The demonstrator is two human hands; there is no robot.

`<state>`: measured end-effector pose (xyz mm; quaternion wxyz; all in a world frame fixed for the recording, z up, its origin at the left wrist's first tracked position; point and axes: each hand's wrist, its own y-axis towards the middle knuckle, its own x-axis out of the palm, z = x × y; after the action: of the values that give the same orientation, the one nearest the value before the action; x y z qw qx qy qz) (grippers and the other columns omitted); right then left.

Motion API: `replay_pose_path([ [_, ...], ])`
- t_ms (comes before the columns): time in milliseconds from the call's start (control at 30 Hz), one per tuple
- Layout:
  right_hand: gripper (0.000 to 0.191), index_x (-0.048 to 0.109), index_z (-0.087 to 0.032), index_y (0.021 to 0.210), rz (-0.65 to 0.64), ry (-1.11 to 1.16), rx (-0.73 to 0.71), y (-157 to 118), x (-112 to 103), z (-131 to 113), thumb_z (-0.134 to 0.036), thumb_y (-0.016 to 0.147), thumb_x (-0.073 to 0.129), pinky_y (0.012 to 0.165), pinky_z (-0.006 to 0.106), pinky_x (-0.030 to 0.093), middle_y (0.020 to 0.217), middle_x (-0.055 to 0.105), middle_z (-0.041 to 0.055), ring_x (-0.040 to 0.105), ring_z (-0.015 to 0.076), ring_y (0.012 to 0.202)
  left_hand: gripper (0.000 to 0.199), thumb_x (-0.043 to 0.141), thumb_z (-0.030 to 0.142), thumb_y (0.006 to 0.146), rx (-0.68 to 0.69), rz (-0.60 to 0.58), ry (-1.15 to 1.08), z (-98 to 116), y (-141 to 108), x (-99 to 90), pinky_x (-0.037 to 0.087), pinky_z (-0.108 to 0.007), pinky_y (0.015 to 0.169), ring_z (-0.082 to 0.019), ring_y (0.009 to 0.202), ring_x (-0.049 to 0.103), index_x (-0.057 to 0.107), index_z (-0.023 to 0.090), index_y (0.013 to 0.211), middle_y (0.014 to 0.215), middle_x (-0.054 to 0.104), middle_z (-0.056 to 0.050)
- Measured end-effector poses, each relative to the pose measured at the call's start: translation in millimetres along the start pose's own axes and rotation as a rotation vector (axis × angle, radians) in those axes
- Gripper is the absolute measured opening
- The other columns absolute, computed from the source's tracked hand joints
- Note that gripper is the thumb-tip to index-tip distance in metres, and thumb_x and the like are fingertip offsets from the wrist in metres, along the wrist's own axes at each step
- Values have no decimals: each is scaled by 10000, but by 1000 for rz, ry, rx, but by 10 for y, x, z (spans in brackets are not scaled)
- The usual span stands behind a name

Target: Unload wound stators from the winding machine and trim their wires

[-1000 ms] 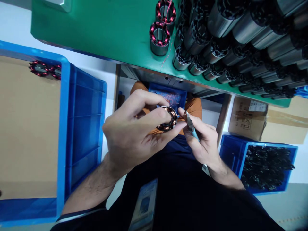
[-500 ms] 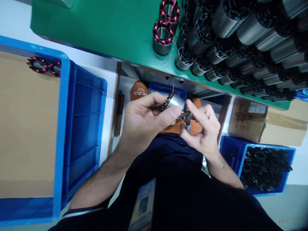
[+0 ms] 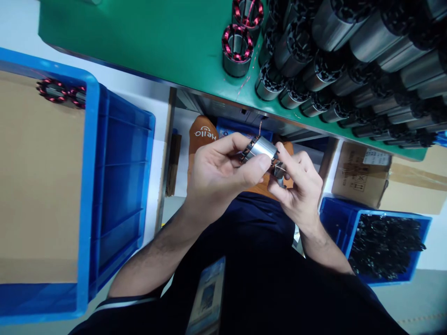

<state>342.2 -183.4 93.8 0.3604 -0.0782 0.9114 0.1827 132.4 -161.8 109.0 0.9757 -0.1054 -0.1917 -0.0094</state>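
My left hand (image 3: 223, 174) is closed around a motor stator (image 3: 263, 148), a silver metal cylinder with black slotted ends, tilted above my lap. A copper wire end sticks up from its far side. My right hand (image 3: 298, 186) is closed at the stator's right end, fingertips touching or almost touching it. Held in it is a small dark tool with a blue-grey grip (image 3: 280, 176), perhaps pliers; the fingers cover most of it. A thin wire shows beside its head.
Above, a green bench (image 3: 139, 42) carries two stators with red windings (image 3: 237, 51) and several rows of bare stators (image 3: 300, 51). At left stands a blue crate (image 3: 89, 186) with wound stators on cardboard. A blue bin of black parts (image 3: 386, 246) and a carton (image 3: 359, 174) are at right.
Both hands, with the stator and the tool, have shifted slightly right in the picture. The right fingers have drawn in closer around the tool, so less of its grip shows.
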Motion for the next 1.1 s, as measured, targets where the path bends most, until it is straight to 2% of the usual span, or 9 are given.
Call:
replay_pose_path([
  [167, 586, 739, -302, 1736, -184, 118, 95, 65, 33, 95, -356, 1152, 754, 772, 330, 606, 966, 593, 17, 562, 185, 816, 457, 1028, 587, 960, 174, 223, 128, -167, 38, -123, 679, -290, 725, -167, 837, 771, 745, 229, 931, 959, 767, -9],
  [267, 631, 725, -264, 1752, -270, 172, 161, 88, 106, 190, -331, 1124, 749, 763, 321, 589, 990, 663, 35, 585, 191, 814, 536, 1011, 702, 941, 171, 342, 249, -146, -4, -440, 680, -294, 710, -179, 834, 793, 751, 233, 953, 946, 786, -19],
  [433, 668, 703, -261, 1769, -369, 145, 184, 62, 224, 404, -357, 1110, 742, 811, 321, 601, 1144, 775, 74, 655, 192, 856, 530, 1048, 707, 885, 376, 513, 494, 280, -245, -1462, 739, -382, 853, -212, 970, 855, 793, 268, 1039, 1066, 849, -11],
  [533, 660, 702, -275, 1770, -416, 116, 174, 25, 242, 506, -390, 1120, 734, 806, 306, 593, 1057, 736, 39, 655, 177, 822, 391, 1046, 560, 897, 494, 652, 917, 656, -318, -2145, 734, -444, 910, -212, 984, 839, 835, 275, 1061, 1156, 846, -10],
  [600, 656, 703, -275, 1768, -427, 102, 170, 8, 242, 545, -433, 1132, 720, 808, 309, 596, 1057, 735, 40, 681, 184, 838, 251, 977, 438, 948, 379, 700, 1216, 836, -259, -2508, 706, -466, 989, -237, 1036, 820, 863, 277, 1102, 1219, 859, -27],
  [667, 659, 708, -282, 1763, -427, 89, 157, -2, 238, 561, -497, 1140, 707, 799, 319, 601, 1093, 755, 52, 706, 196, 860, 167, 909, 334, 965, 219, 690, 1348, 913, -111, -2763, 667, -455, 1038, -254, 1063, 809, 870, 249, 1103, 1233, 874, -50],
  [833, 686, 725, -307, 1742, -410, 54, 143, -44, 217, 566, -641, 1145, 681, 752, 345, 615, 1219, 811, 84, 734, 217, 872, 138, 862, 247, 969, -59, 664, 1307, 790, 353, -3006, 622, -396, 1017, -212, 953, 770, 804, 168, 1067, 1129, 864, -85],
  [967, 724, 757, -316, 1707, -374, 49, 211, -122, 208, 597, -731, 1117, 692, 740, 376, 643, 1221, 851, 97, 782, 253, 875, 348, 772, 125, 938, -53, 636, 1127, 725, 440, -3061, 641, -335, 960, -162, 941, 784, 655, 208, 1256, 1193, 814, -60],
  [1100, 744, 783, -269, 1665, -372, 81, 325, -170, 262, 610, -737, 1090, 717, 989, 461, 733, 1288, 895, 120, 881, 328, 1060, 506, 742, 120, 916, -38, 573, 1161, 864, 349, -3010, 657, -385, 1006, -205, 1010, 816, 596, 244, 1385, 1309, 799, -83],
])
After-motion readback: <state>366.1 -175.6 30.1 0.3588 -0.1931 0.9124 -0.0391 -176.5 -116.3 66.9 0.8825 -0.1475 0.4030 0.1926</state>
